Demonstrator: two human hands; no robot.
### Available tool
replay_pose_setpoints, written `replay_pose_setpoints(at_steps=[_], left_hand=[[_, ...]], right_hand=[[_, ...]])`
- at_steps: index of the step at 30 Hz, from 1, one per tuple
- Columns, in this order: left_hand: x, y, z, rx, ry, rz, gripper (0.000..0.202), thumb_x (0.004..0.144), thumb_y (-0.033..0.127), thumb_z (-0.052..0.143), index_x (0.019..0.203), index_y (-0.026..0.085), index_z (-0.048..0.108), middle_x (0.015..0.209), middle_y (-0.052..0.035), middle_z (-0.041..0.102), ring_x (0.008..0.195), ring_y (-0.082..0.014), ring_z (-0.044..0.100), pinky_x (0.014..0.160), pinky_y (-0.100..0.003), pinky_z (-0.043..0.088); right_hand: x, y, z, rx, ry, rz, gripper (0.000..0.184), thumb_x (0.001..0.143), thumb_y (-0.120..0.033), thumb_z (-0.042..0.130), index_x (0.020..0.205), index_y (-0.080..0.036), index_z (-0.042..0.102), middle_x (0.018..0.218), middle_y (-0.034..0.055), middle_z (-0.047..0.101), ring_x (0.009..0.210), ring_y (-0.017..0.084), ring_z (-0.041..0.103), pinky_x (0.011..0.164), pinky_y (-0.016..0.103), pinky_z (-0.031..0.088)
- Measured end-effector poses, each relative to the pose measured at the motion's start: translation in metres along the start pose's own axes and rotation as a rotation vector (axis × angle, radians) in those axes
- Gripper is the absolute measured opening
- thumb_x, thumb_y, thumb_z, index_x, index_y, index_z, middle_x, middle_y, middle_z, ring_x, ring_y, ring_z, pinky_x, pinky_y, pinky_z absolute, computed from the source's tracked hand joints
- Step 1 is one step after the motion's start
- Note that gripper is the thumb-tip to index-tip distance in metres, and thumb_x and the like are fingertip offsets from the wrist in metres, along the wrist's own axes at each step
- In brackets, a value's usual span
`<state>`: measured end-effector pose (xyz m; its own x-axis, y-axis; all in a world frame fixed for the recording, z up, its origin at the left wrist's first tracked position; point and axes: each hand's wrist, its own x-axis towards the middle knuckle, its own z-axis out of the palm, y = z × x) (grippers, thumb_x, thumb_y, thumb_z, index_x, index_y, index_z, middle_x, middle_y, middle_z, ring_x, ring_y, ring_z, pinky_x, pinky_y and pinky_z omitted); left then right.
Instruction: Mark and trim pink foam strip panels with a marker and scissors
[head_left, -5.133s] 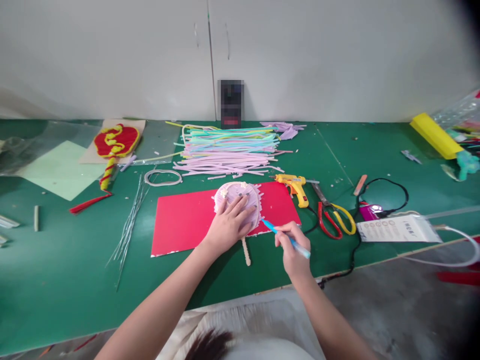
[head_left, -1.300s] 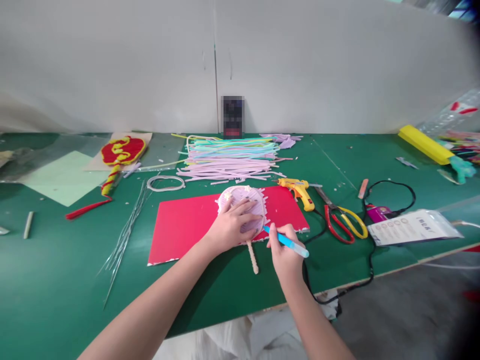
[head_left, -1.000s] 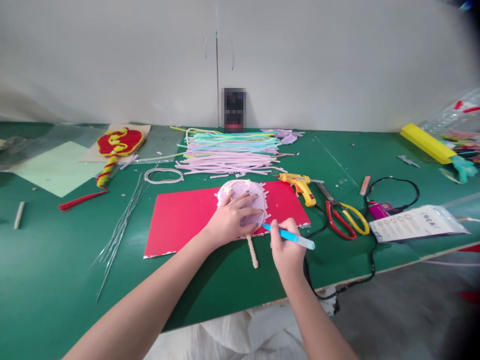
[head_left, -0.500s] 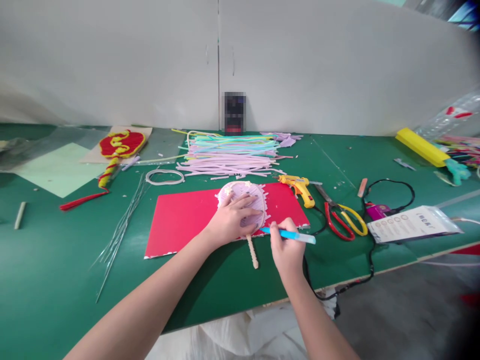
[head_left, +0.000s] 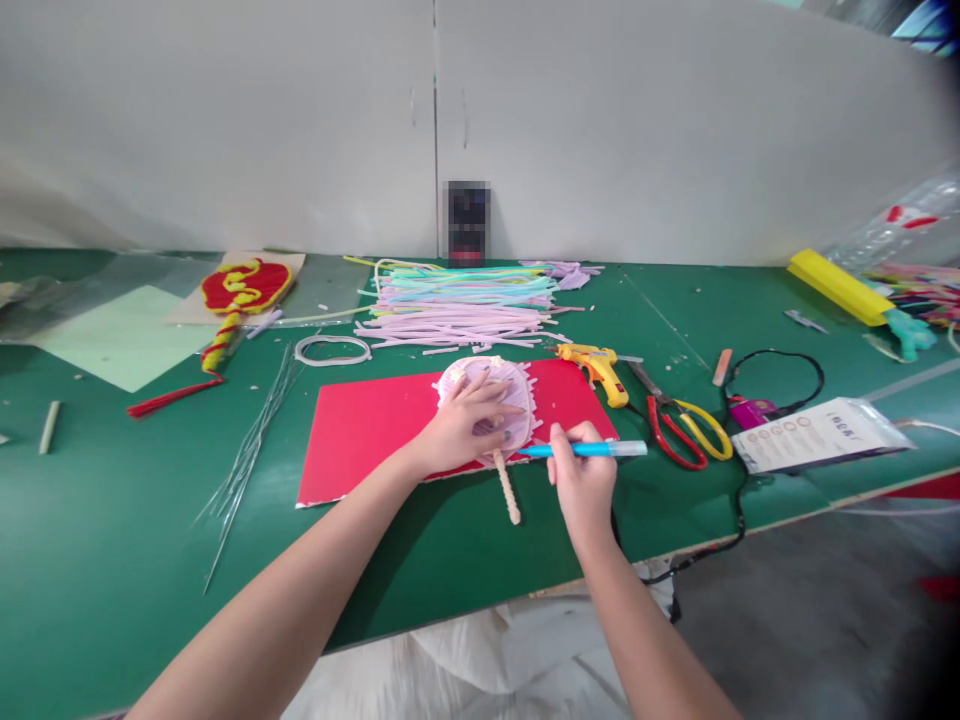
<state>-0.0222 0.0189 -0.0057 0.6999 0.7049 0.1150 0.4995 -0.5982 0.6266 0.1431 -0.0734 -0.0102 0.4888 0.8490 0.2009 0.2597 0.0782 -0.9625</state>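
Observation:
My left hand (head_left: 461,425) lies flat, fingers spread, pressing a round pale purple fan (head_left: 517,385) onto a red card sheet (head_left: 367,435). The fan's cream twisted handle (head_left: 508,490) sticks out toward me over the green table. My right hand (head_left: 583,485) is closed round a blue pen (head_left: 592,449), held almost level. The pen's tip touches the fan's lower right edge, just by my left fingertips.
A yellow glue gun (head_left: 596,367) and red-and-yellow scissors (head_left: 686,430) lie right of the card, with a black cable (head_left: 780,385) and a printed packet (head_left: 814,435). Pastel strips (head_left: 461,305) are piled behind. Thin wires (head_left: 251,455) and a red-yellow ornament (head_left: 236,295) lie left.
The pen has swung from a slant to nearly level, and its tip has moved along the fan's lower right edge toward the handle. My left hand stays pressed on the fan.

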Motion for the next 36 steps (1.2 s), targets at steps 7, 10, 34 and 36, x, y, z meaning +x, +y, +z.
replay_pose_setpoints(at_steps=[7, 10, 34, 36], left_hand=[[-0.0004, -0.0052, -0.0042, 0.013, -0.054, 0.069, 0.035, 0.083, 0.024, 0.064, 0.117, 0.032, 0.068, 0.153, -0.0022, 0.040, 0.146, -0.0306, 0.021, 0.117, -0.058, 0.007], [-0.0013, -0.0051, -0.0028, 0.042, -0.043, 0.085, 0.033, 0.085, 0.027, 0.062, 0.118, 0.033, 0.067, 0.152, -0.0012, 0.040, 0.145, -0.0295, 0.024, 0.117, -0.058, 0.006], [-0.0004, -0.0052, -0.0028, 0.058, -0.043, 0.094, 0.031, 0.087, 0.031, 0.061, 0.117, 0.034, 0.068, 0.152, -0.0006, 0.040, 0.145, -0.0270, 0.025, 0.118, -0.055, 0.006], [-0.0004, -0.0053, -0.0029, 0.056, -0.046, 0.091, 0.031, 0.087, 0.030, 0.062, 0.116, 0.035, 0.068, 0.152, 0.0000, 0.040, 0.145, -0.0277, 0.025, 0.118, -0.056, 0.006]], right_hand=[[-0.0021, -0.0027, 0.0031, 0.016, -0.083, -0.042, 0.039, 0.087, -0.041, 0.061, 0.060, -0.023, 0.040, 0.036, -0.0098, 0.041, 0.032, 0.009, 0.041, 0.040, 0.020, 0.036], [-0.0018, -0.0015, 0.0041, 0.014, -0.134, -0.074, 0.039, 0.088, -0.041, 0.060, 0.059, -0.023, 0.041, 0.038, -0.0084, 0.045, 0.035, 0.009, 0.045, 0.044, 0.021, 0.040], [-0.0003, 0.0004, 0.0041, -0.060, -0.129, -0.113, 0.037, 0.088, -0.038, 0.057, 0.058, -0.023, 0.040, 0.037, -0.0088, 0.042, 0.035, 0.009, 0.042, 0.043, 0.022, 0.036], [-0.0006, 0.0009, 0.0038, -0.054, -0.089, -0.105, 0.037, 0.088, -0.037, 0.057, 0.059, -0.024, 0.040, 0.037, -0.0095, 0.040, 0.034, 0.009, 0.041, 0.042, 0.022, 0.035]])
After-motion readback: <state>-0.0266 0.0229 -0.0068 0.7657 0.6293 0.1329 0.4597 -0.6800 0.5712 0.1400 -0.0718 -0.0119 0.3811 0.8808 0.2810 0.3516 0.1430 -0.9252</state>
